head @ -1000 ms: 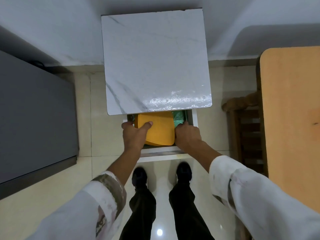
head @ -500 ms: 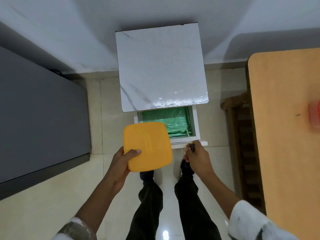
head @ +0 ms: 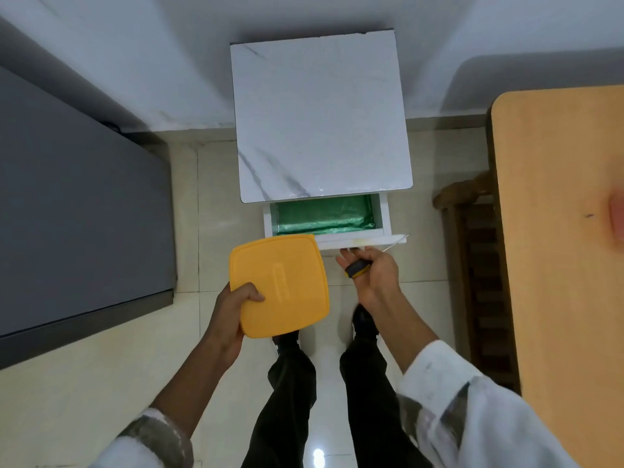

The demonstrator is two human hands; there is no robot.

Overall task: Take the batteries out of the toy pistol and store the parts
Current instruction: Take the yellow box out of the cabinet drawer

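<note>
My left hand (head: 233,312) grips a square yellow-lidded box (head: 280,285) by its near left corner, held level in front of the open drawer (head: 326,239). My right hand (head: 371,271) is closed on a screwdriver (head: 359,267) with a black and yellow handle; its thin metal shaft points up right past the drawer front. The drawer is white with a green liner (head: 322,216) and nothing else showing inside. No toy pistol or batteries are in view.
The drawer belongs to a small white marble-topped cabinet (head: 320,119) against the wall. A grey cabinet (head: 77,211) stands at left. A wooden table (head: 557,231) and a dark wooden chair (head: 472,265) are at right. My feet stand on pale floor tiles.
My left hand lifted the yellow box out of the drawer and toward me. My right hand left the drawer with the screwdriver. The drawer looks pushed partly back in.
</note>
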